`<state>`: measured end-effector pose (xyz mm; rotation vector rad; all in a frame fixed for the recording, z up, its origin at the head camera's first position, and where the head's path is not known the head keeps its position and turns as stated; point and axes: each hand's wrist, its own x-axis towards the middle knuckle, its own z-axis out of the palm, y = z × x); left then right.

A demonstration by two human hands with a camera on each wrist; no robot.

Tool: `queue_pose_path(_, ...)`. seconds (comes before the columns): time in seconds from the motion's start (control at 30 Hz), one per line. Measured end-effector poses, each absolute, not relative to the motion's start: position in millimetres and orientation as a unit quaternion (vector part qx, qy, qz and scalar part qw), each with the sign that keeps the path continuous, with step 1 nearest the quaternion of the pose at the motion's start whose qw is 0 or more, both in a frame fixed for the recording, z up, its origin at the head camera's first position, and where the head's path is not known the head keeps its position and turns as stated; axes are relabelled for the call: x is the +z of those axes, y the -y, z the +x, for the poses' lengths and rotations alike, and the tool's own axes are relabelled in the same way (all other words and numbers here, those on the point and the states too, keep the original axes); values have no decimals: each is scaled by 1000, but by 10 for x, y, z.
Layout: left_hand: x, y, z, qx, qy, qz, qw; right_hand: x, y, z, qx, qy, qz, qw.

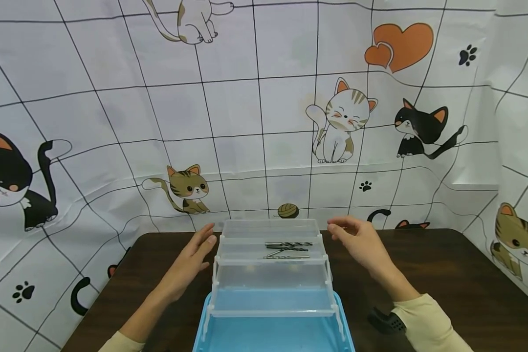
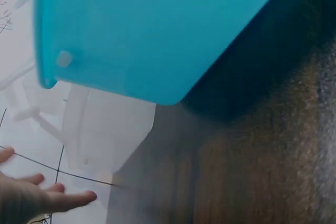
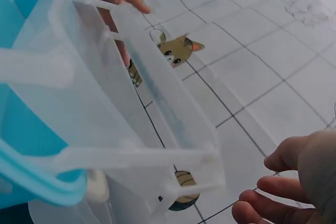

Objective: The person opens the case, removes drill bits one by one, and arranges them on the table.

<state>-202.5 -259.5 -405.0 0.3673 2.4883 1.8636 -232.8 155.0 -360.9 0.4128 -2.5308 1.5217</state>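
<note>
A blue storage box (image 1: 273,335) stands on the table with its translucent fold-out trays (image 1: 270,313) raised in steps toward the back. Several drill bits (image 1: 288,248) lie in an upper tray. My left hand (image 1: 189,261) hovers beside the left side of the trays, fingers extended and holding nothing. On the other side, my right hand (image 1: 358,242) is held near the top tray with its fingers loosely bent and nothing in them. The right wrist view shows a gap between that hand (image 3: 294,182) and the tray arms (image 3: 142,156).
Brown tabletop (image 1: 427,264) spreads on both sides of the box. Behind it hangs a white sheet (image 1: 229,107) printed with cats and grid lines. A black device (image 1: 386,321) sits at my right wrist.
</note>
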Motion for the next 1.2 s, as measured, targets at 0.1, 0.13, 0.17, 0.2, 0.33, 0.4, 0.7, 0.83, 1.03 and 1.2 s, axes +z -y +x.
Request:
queue_pose_path(0.1, -4056, 2557, -2001, 574, -802, 163, 0, -3580, -1464, -2263, 476, 853, 179, 116)
queue_pose_path(0.13, -4057, 2547, -1991, 565, -807, 172, -2, -3575, -1431, -2249, 467, 854, 195, 125)
queue_pose_path(0.17, -4058, 2540, -1980, 557, -811, 179, -3, -3571, -1397, -2239, 455, 855, 211, 134)
queue_pose_path(0.2, -4058, 2533, -1971, 548, -816, 184, -6, -3571, -1366, -2232, 444, 855, 230, 139)
queue_pose_path(0.33, -4080, 2525, -1951, 528, -827, 193, -15, -3558, -1239, -2213, 395, 850, 312, 155)
queue_pose_path(0.4, -4098, 2523, -1951, 524, -829, 195, -17, -3554, -1192, -2205, 368, 849, 345, 161)
queue_pose_path(0.7, -4154, 2504, -2003, 546, -812, 207, -14, -3478, -1117, -2161, 263, 886, 360, 131)
queue_pose_path(0.83, -4144, 2504, -2000, 548, -810, 207, -15, -3429, -1094, -2163, 245, 893, 359, 114)
queue_pose_path(1.03, -4138, 2498, -1994, 549, -810, 207, -14, -3361, -1057, -2189, 244, 903, 346, 72)
queue_pose_path(1.2, -4147, 2480, -1994, 556, -806, 202, -12, -3340, -989, -2211, 253, 907, 335, 48)
